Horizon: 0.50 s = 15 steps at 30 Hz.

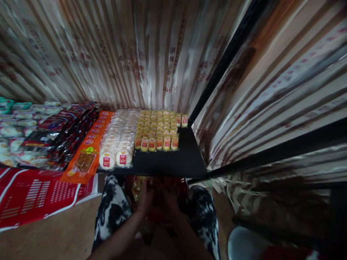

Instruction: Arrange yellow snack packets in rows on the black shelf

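Between my knees, below the shelf's front edge, both hands reach into a shadowed red basket (183,186). My left hand (146,199) is beside gold-wrapped packets (138,186). Close by on its right is my right hand (169,198). The fingers of both hands are lost in the dark, so their grip and anything between them cannot be made out. Above them, small yellow-wrapped snack packs (157,124) stand in rows on the black shelf (168,162). White round crackers in clear packs (116,144) are lined up to their left.
An orange snack packet (89,148) overhangs the shelf edge, beside a pile of dark red packets (70,130). Further left lie many white packets (16,133). A red printed sheet (40,195) hangs below. Striped curtain (151,54) and black frame bars (225,61) enclose the shelf.
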Each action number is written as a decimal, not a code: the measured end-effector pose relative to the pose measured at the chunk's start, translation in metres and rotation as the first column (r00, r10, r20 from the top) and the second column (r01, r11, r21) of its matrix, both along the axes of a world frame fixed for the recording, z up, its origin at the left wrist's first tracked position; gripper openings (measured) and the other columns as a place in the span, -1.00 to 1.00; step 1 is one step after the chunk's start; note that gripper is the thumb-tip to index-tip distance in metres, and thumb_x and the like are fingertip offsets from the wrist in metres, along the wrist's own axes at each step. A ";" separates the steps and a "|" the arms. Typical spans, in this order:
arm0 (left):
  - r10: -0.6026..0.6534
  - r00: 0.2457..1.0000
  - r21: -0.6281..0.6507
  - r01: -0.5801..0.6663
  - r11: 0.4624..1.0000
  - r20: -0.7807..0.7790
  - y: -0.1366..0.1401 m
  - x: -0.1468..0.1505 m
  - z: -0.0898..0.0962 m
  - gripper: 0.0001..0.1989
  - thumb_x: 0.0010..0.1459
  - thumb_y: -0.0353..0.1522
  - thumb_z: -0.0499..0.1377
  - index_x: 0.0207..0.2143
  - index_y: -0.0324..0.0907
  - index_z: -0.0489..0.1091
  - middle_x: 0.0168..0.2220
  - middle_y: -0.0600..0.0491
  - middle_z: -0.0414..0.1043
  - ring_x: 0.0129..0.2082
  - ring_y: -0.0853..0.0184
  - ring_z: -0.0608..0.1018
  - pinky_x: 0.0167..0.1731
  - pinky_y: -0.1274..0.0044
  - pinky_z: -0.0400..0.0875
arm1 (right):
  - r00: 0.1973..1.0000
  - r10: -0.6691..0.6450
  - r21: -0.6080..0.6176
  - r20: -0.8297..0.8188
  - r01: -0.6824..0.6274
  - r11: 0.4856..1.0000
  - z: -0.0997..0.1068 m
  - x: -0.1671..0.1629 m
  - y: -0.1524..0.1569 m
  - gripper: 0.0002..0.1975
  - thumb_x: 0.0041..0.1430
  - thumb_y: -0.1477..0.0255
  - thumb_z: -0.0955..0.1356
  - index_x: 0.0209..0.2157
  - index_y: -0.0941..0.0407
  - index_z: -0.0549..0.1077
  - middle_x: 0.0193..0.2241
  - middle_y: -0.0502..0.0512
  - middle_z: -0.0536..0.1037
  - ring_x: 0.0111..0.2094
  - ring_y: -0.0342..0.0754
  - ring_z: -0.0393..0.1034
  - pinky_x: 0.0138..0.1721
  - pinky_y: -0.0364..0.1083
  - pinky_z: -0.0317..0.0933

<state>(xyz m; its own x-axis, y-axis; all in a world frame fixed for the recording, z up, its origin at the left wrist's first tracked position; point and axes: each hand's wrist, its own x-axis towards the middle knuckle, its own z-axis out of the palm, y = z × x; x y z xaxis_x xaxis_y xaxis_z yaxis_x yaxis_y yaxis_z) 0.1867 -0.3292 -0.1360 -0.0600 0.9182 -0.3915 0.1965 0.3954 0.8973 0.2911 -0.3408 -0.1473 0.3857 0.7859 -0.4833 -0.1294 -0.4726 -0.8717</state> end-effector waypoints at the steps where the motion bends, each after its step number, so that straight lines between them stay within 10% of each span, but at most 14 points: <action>1: 0.035 0.999 -0.035 -0.034 0.999 0.037 -0.001 -0.003 0.003 -0.44 -0.09 -0.52 0.02 0.05 -0.20 0.19 0.03 -0.05 0.31 0.06 0.28 0.34 0.05 0.45 0.22 | 0.999 -0.009 0.005 -0.032 0.009 1.000 0.004 0.000 -0.005 -0.62 -0.18 0.12 0.38 -0.43 0.15 0.51 -0.49 0.15 0.58 -0.35 0.07 0.46 -0.31 -0.04 0.28; 7: 0.144 0.972 -0.205 -0.106 0.973 0.184 -0.007 -0.017 0.028 -0.46 0.02 -0.39 0.07 0.10 -0.21 0.12 -0.07 -0.05 0.38 -0.26 0.38 0.51 -0.34 0.61 0.40 | 0.964 -0.047 -0.014 -0.261 0.044 0.999 0.030 -0.001 -0.028 -0.61 -0.34 0.17 0.43 -0.45 0.15 0.47 -0.48 0.10 0.57 -0.40 0.04 0.46 -0.33 -0.03 0.32; 15: 0.021 0.999 0.026 -0.021 0.999 -0.024 -0.013 -0.014 0.063 -0.65 -0.01 -0.34 0.09 -0.15 -0.28 0.36 -0.30 -0.02 0.45 -0.33 0.33 0.49 -0.28 0.52 0.39 | 0.975 0.148 0.113 -0.167 -0.131 0.985 0.056 0.004 -0.044 -0.59 -0.29 0.09 0.41 -0.45 0.12 0.46 -0.47 0.07 0.55 -0.38 0.03 0.45 -0.28 0.00 0.32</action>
